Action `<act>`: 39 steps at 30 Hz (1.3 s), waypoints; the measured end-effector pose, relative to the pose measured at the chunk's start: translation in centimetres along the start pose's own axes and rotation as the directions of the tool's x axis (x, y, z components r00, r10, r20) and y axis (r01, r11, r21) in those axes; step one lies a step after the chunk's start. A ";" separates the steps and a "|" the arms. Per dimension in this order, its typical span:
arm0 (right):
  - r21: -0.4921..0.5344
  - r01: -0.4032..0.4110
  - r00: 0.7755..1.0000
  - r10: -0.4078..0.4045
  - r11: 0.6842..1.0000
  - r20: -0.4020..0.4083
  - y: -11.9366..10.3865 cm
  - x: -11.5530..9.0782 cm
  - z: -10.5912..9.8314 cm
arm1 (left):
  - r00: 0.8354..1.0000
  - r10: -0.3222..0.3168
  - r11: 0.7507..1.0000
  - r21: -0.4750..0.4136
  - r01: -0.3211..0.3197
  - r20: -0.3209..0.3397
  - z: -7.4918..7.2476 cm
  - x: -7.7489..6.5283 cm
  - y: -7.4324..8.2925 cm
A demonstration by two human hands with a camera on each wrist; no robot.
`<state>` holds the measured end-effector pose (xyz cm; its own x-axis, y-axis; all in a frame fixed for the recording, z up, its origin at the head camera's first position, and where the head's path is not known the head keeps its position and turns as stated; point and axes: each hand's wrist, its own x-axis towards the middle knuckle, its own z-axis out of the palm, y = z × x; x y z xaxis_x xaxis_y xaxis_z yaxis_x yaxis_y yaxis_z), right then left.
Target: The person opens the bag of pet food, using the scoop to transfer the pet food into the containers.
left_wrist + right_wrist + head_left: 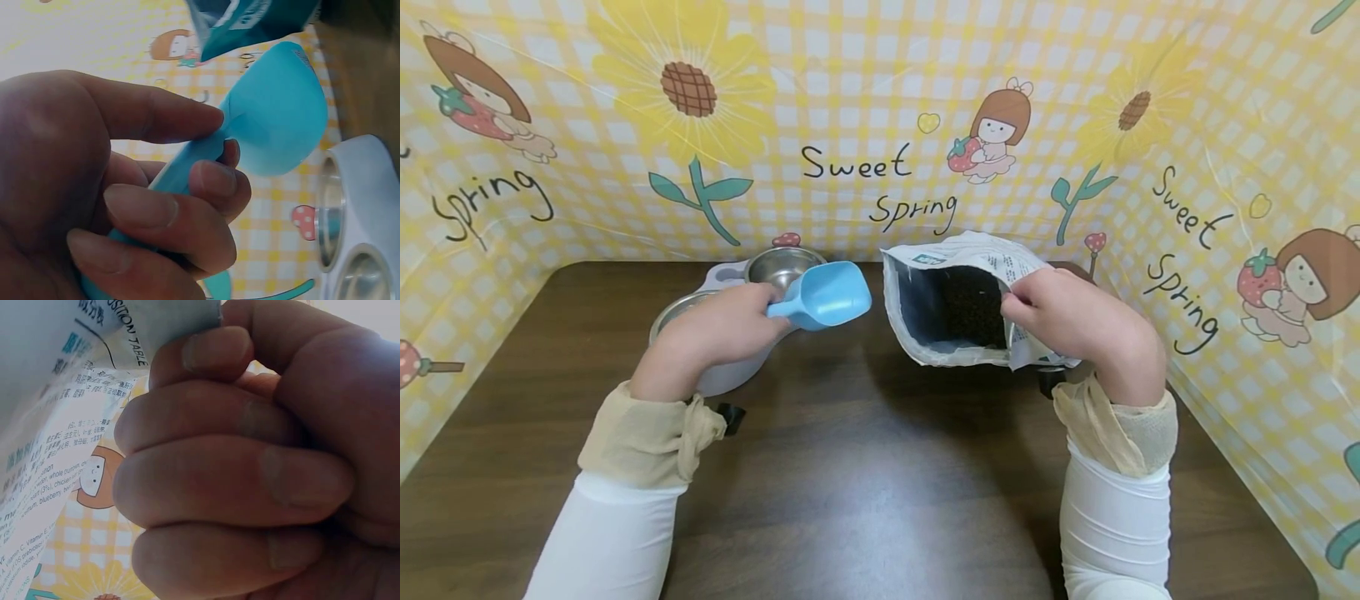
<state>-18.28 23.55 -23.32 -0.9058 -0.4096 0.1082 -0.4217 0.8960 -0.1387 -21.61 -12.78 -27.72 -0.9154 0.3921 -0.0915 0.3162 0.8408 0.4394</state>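
Note:
My left hand [718,323] grips the handle of a light blue scoop [833,293], fingers curled round it. The scoop's hollow faces up and shows nothing in it. To its right, a white printed bag [901,340] gapes open toward me, with dark brown kibble [973,307] inside. My right hand [1067,317] pinches the right edge of the bag's mouth between thumb and forefinger. In the right wrist view its other fingers [212,481] are curled beside the printed bag wall [37,506]. The scoop's tip is apart from the bag's mouth.
Behind and under the left hand stands a pale double-bowl feeder [724,382] with metal bowls [775,265], partly hidden by that hand. All of it is on a dark wooden table [850,500]. A yellow checked cloth [850,83] walls the back and sides.

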 end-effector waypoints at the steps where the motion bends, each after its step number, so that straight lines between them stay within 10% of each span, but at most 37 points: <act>1: 0.002 0.000 1.000 0.000 1.000 0.000 0.0 0.0 0.0 | 1.000 -0.005 1.000 0.005 0.005 -0.004 -0.3 -0.3 0.2; 27: 0.007 -0.019 1.000 0.019 1.000 0.018 0.2 0.2 0.2 | 0.997 0.029 0.999 0.016 -0.028 -0.068 -2.9 -6.1 3.8; 39: 0.010 -0.035 0.999 0.035 0.999 0.027 0.0 0.1 0.2 | 0.992 0.127 0.989 -0.070 -0.127 -0.005 -1.6 -5.7 5.4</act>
<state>-18.40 23.46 -23.50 -0.9208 -0.3825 0.0765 -0.3899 0.9082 -0.1521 -15.12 -11.04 -23.38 -0.8690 0.4939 -0.0310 0.4117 0.7562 0.5086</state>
